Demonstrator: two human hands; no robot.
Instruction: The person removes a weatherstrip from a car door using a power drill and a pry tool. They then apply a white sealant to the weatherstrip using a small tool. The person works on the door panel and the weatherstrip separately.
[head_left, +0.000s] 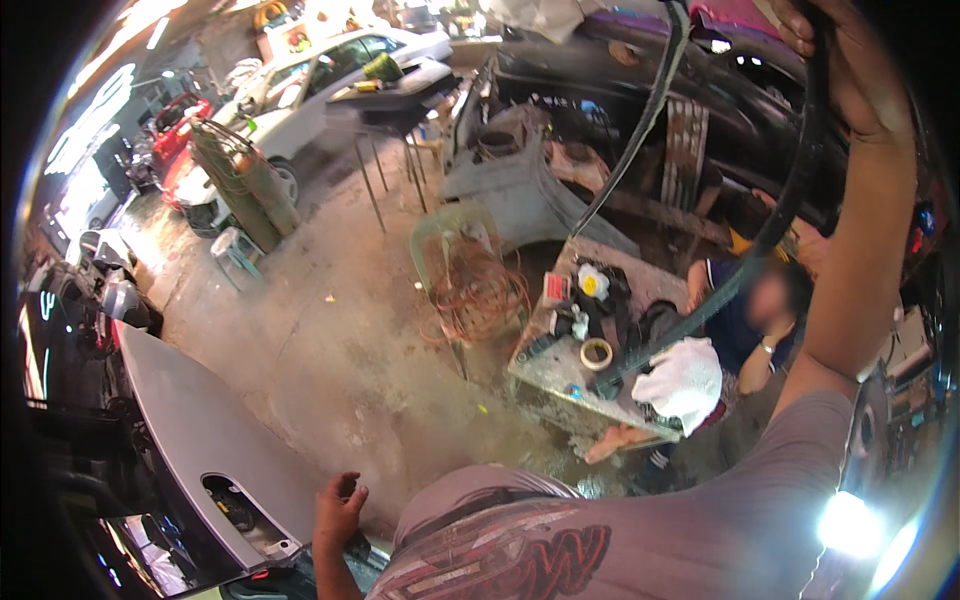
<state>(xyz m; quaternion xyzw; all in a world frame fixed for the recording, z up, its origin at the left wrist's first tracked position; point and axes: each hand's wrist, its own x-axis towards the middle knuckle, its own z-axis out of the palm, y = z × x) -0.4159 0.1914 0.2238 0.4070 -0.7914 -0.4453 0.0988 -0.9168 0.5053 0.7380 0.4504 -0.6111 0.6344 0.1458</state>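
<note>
My right hand (850,60) is raised high at the upper right, its fingers closed round a long black rubber strip (800,185) that looks like a car weatherstrip. From the hand the strip curves down toward the low table. Another dark strand (645,125) runs from the top of the view to the table's far edge; whether it is the same piece I cannot tell. My left hand (340,508) hangs low at my left side, its fingers loosely bent and apart with nothing visible in them. Beside it is a grey car panel (200,410) with an oval recess.
The low table (530,365) bears a tape roll (596,354), a white cloth (685,385) and small containers. A person (745,310) sits just beyond it. A chair with coiled hose (475,290), gas cylinders (245,185), a stool (237,250) and cars stand farther off.
</note>
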